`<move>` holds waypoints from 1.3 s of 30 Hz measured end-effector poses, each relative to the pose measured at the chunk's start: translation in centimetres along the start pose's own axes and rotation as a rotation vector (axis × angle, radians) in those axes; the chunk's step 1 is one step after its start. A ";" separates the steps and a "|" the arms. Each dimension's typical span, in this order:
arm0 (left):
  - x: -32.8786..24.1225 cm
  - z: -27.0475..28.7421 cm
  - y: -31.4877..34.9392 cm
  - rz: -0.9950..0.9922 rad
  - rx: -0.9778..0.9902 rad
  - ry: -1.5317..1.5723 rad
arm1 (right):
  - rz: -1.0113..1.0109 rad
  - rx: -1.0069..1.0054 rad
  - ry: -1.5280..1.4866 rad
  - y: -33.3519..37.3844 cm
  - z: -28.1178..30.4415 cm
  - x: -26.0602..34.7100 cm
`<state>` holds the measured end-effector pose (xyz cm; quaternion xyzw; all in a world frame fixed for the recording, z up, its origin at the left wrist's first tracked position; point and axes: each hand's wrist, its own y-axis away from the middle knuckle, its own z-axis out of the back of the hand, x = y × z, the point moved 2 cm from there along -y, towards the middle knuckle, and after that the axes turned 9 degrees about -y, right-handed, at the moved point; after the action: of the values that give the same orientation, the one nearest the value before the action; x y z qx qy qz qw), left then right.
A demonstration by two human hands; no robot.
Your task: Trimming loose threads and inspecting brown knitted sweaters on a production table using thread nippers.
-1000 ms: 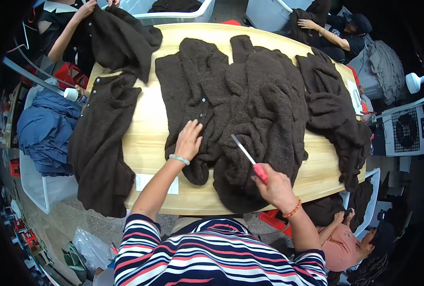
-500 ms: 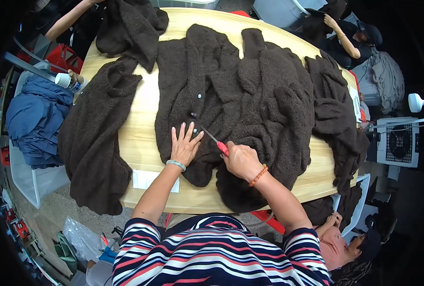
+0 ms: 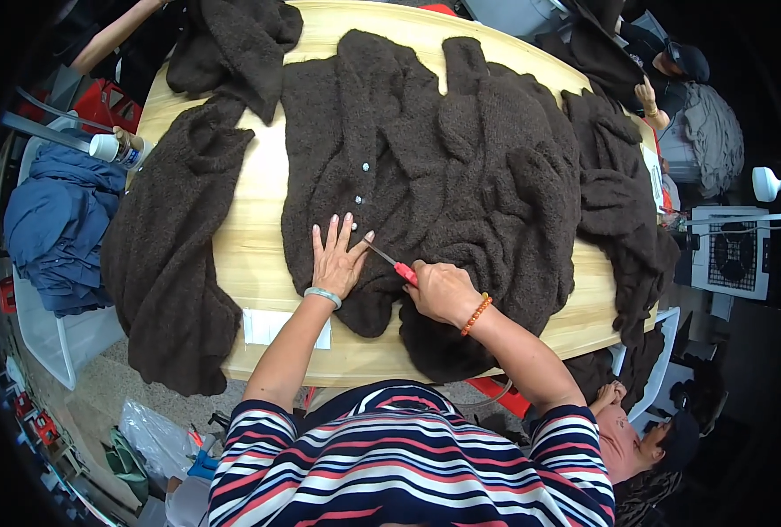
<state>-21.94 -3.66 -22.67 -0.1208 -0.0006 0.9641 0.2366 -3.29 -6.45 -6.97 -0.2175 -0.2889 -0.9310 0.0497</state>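
A dark brown fuzzy cardigan lies spread on the pale wooden table in front of me. Small shiny buttons run down its left part, among them an upper button and a middle button. My left hand lies flat on the fabric with fingers spread, its fingertips close to the lowest visible button. My right hand is closed round a red-handled tool with a thin metal blade. The blade points up and left, its tip beside my left index finger.
More brown knitwear lies at the left, with another brown garment at the right. A white paper sits by the near table edge. A tub with blue clothes stands left. Co-workers are at the upper left, upper right and lower right.
The view has shifted slightly, so the table sits a little higher. Both my hands keep nearly the same place on the cardigan. A co-worker at upper right has lifted dark cloth.
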 end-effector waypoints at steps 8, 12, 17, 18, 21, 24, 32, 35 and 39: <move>0.0 0.3 0.1 0.018 -0.017 0.029 | -0.022 -0.003 -0.047 -0.6 0.3 0.2; -0.2 0.4 -0.1 0.014 0.003 0.031 | -0.042 -0.186 -0.072 -4.0 2.0 0.2; -0.2 0.3 0.1 0.008 0.005 -0.006 | -0.017 -0.259 -0.081 -5.1 3.0 0.9; 0.0 0.3 0.2 0.010 0.004 -0.007 | -0.010 -0.228 -0.086 -4.4 2.9 1.2; 0.1 0.2 0.1 0.017 -0.003 0.005 | -0.003 -0.100 -0.069 -2.1 1.7 1.3; 0.0 0.5 -0.1 0.015 -0.006 0.003 | 0.019 0.013 -0.050 -0.4 0.8 0.7; 0.2 4.1 -3.6 0.000 -0.278 0.167 | -0.063 -0.037 -0.149 1.0 2.3 -0.4; 1.0 4.9 -8.5 -0.072 -0.260 0.076 | -0.092 -0.067 -0.164 0.7 2.3 -0.6; 4.2 0.4 -10.3 -0.005 -0.046 -0.191 | -0.072 -0.107 -0.178 -0.6 3.2 0.0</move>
<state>-20.91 7.46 -22.64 -0.0337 -0.0455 0.9704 0.2350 -2.27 -4.17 -4.95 -0.2910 -0.2496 -0.9233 -0.0211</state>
